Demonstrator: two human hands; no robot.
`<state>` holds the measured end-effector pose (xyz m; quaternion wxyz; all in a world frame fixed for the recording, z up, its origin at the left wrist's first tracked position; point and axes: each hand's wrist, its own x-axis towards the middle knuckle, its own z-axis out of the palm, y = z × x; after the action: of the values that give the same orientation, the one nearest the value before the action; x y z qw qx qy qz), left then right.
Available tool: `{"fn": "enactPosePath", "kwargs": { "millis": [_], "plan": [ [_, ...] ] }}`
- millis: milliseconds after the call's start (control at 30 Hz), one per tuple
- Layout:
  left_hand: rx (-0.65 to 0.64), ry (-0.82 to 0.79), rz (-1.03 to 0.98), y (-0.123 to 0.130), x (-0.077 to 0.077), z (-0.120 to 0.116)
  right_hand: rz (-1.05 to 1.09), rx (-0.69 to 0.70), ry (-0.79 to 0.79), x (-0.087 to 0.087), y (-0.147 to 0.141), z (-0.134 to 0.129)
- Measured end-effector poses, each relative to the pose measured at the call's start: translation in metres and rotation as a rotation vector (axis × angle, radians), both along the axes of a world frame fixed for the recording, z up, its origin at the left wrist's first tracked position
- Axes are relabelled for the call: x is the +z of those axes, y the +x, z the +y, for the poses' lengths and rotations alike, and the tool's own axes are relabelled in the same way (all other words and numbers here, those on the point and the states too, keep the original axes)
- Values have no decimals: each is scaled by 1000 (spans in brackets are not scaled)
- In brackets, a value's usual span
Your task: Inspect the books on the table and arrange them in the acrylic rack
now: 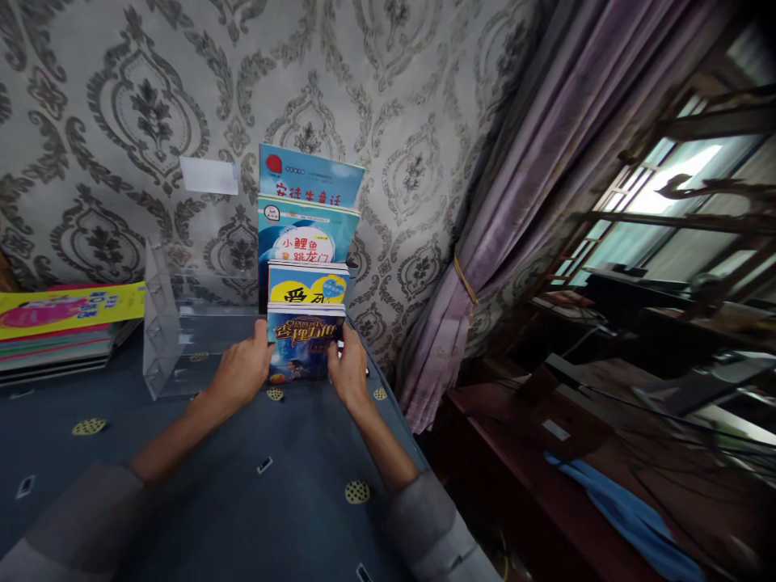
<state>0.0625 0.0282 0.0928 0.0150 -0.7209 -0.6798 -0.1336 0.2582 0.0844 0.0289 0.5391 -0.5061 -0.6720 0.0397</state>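
At the front of a stepped row of books stands a dark blue book (306,352) with gold title letters, cover facing me. My left hand (246,364) grips its left edge and my right hand (350,364) its right edge, both closed with the fingers partly hidden. Behind it, a book with a yellow cloud shape (303,285) shows its upper part. Higher up come a light blue book with a white oval (306,240) and a tall blue book with red lettering (309,179). A clear plastic tiered rack (161,343) extends left from the row.
A stack of books (54,347) topped by a yellow and pink one lies at the left. A patterned dark blue cloth (230,509) covers the surface. Purple curtain (449,339), reddish-brown furniture (485,420) and a blue cloth (624,513) are on the right. Patterned wallpaper (400,97) is behind.
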Motion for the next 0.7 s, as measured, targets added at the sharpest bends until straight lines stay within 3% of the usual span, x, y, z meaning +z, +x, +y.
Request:
{"fn": "enactPosePath", "kwargs": {
  "millis": [300,533,700],
  "plan": [
    [-32,-59,87,-11,-2,-13,32,48,-74,-2,0,-15],
    [-71,-11,2,-43,-30,-19,85,50,-110,-10,6,-31],
    [-199,114,-93,-85,-48,-38,104,136,-177,-23,2,-57]
  ]
}}
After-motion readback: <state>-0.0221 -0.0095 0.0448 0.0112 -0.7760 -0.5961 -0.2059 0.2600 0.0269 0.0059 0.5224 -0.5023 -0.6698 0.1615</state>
